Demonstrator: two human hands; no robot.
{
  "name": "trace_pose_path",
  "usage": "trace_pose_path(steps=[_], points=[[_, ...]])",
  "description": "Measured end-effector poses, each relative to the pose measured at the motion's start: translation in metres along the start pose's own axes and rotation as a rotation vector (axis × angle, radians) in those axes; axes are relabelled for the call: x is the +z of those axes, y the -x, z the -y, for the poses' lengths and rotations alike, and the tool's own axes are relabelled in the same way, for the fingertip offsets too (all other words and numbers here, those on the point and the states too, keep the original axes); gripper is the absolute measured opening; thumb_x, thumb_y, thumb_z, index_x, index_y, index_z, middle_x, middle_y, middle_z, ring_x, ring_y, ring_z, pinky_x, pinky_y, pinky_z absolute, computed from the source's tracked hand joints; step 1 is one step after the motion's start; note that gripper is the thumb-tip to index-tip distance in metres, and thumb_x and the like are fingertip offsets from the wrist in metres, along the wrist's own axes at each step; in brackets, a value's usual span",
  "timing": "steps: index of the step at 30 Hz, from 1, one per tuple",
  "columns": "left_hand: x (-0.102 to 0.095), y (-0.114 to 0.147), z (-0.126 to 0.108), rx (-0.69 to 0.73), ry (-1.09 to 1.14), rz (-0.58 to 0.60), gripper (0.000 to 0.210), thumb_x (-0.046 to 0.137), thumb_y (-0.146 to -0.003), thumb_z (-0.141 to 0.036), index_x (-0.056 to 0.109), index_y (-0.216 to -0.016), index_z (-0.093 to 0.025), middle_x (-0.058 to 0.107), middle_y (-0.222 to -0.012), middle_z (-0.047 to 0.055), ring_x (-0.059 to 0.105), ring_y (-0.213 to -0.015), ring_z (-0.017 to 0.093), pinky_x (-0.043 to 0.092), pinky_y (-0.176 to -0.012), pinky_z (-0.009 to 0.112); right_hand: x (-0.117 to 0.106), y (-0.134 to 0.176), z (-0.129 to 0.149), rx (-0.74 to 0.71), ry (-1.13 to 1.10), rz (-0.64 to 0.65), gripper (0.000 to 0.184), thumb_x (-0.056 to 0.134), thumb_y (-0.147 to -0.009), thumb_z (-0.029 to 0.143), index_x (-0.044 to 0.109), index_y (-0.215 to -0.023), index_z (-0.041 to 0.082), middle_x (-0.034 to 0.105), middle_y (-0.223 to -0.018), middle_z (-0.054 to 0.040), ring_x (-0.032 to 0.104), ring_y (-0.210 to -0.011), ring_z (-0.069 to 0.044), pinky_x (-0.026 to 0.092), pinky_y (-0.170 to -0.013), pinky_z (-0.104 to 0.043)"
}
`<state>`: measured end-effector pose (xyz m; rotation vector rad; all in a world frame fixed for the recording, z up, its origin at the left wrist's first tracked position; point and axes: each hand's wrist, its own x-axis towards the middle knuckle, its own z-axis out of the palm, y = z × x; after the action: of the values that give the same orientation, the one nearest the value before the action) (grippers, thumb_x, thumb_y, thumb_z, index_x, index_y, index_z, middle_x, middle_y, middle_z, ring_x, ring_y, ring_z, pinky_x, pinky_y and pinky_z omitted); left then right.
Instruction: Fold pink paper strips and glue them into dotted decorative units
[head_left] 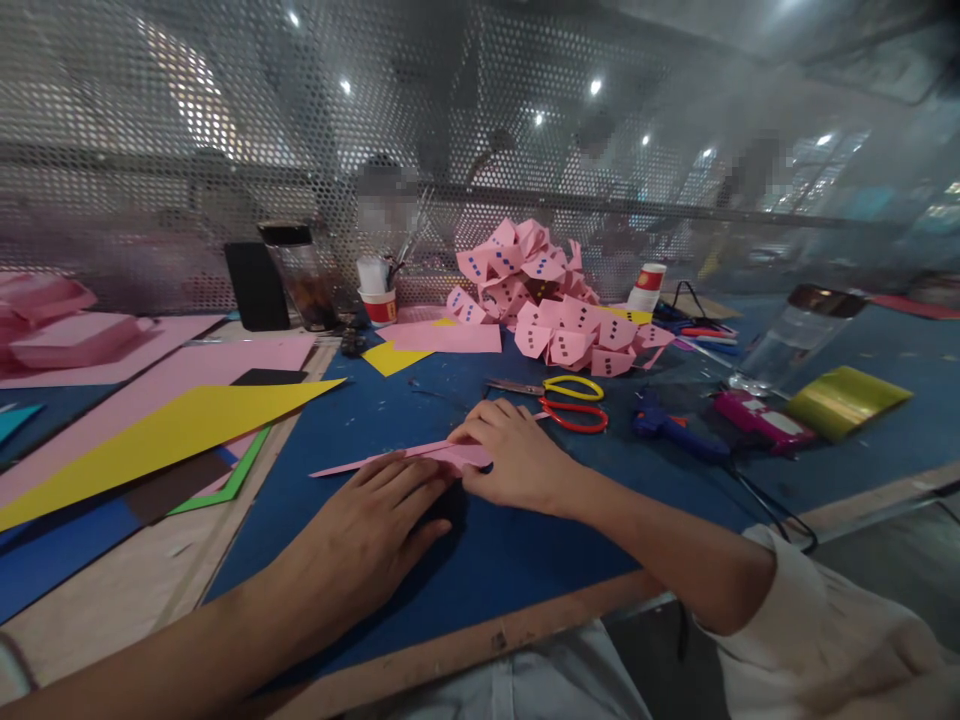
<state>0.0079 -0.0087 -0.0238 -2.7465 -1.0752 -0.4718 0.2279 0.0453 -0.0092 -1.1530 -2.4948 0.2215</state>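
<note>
A narrow folded piece of pink paper (466, 456) lies on the blue tabletop, one thin pointed end reaching left. Across its lower edge rest the fingers of my left hand (386, 515), laid flat with the thumb stretched apart. My right hand (517, 460) has its fingers bent and closed on the paper's right part, thumb below. Just beyond that hand are scissors (574, 403) with one yellow and one red handle. Farther back stands a heap of folded pink paper pieces (525, 265) marked with small dark squares.
Coloured sheets, a large yellow one (172, 435) on top, cover the left side. At right are a blue glue gun (679, 428), a magenta device (761, 420), a gold sheet (847, 402) and a clear bottle (795, 340). A perforated metal screen (300, 140) stands behind.
</note>
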Motion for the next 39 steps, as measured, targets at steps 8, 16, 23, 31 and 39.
trace_pose_path(steps=[8, 16, 23, 31, 39], points=[[-0.007, -0.005, 0.0, -0.096, 0.15, 0.045, 0.032, 0.046, -0.101, -0.031, 0.061, -0.127, -0.019, 0.066, -0.131, 0.007, 0.06, -0.12, 0.024, 0.044, -0.107, 0.042, -0.002, 0.002, -0.007, -0.034, -0.05, 0.019, 0.037, 0.063, -0.082, 0.022, 0.067, -0.119, 0.025, 0.06, -0.119, -0.0051, 0.048, -0.111, -0.024, 0.036, -0.093, -0.039], [-0.008, -0.022, 0.0, -0.216, 0.31, -0.005, 0.021, 0.047, -0.1, -0.024, 0.067, -0.095, -0.022, 0.069, -0.11, 0.004, 0.061, -0.103, 0.021, 0.045, -0.093, 0.037, 0.0, 0.002, -0.011, -0.055, -0.052, 0.016, 0.037, 0.066, -0.083, 0.024, 0.067, -0.119, 0.025, 0.058, -0.117, -0.0059, 0.048, -0.11, -0.024, 0.037, -0.091, -0.038], [0.003, -0.044, 0.001, -0.353, 0.231, -0.046, 0.016, 0.054, -0.091, -0.024, 0.056, -0.075, -0.021, 0.063, -0.083, 0.004, 0.058, -0.082, 0.022, 0.042, -0.071, 0.034, 0.0, 0.003, -0.009, -0.053, -0.022, -0.003, 0.033, 0.065, -0.084, 0.023, 0.067, -0.117, 0.023, 0.059, -0.117, -0.0065, 0.049, -0.11, -0.024, 0.038, -0.091, -0.039], [0.01, -0.045, 0.008, -0.389, 0.309, -0.048, 0.012, 0.054, -0.079, -0.013, 0.062, -0.083, -0.021, 0.066, -0.086, 0.003, 0.061, -0.086, 0.022, 0.044, -0.077, 0.034, 0.0, 0.003, -0.009, -0.065, 0.0, -0.019, 0.031, 0.061, -0.084, 0.025, 0.067, -0.115, 0.022, 0.06, -0.116, -0.0068, 0.049, -0.109, -0.024, 0.038, -0.09, -0.04], [0.003, -0.045, 0.014, -0.371, 0.422, 0.016, 0.02, 0.051, -0.077, -0.013, 0.066, -0.087, -0.021, 0.068, -0.089, 0.003, 0.062, -0.088, 0.022, 0.046, -0.079, 0.034, -0.002, 0.003, -0.008, -0.06, -0.013, 0.0, 0.034, 0.063, -0.084, 0.022, 0.066, -0.117, 0.023, 0.059, -0.117, -0.0066, 0.049, -0.109, -0.024, 0.038, -0.089, -0.038]])
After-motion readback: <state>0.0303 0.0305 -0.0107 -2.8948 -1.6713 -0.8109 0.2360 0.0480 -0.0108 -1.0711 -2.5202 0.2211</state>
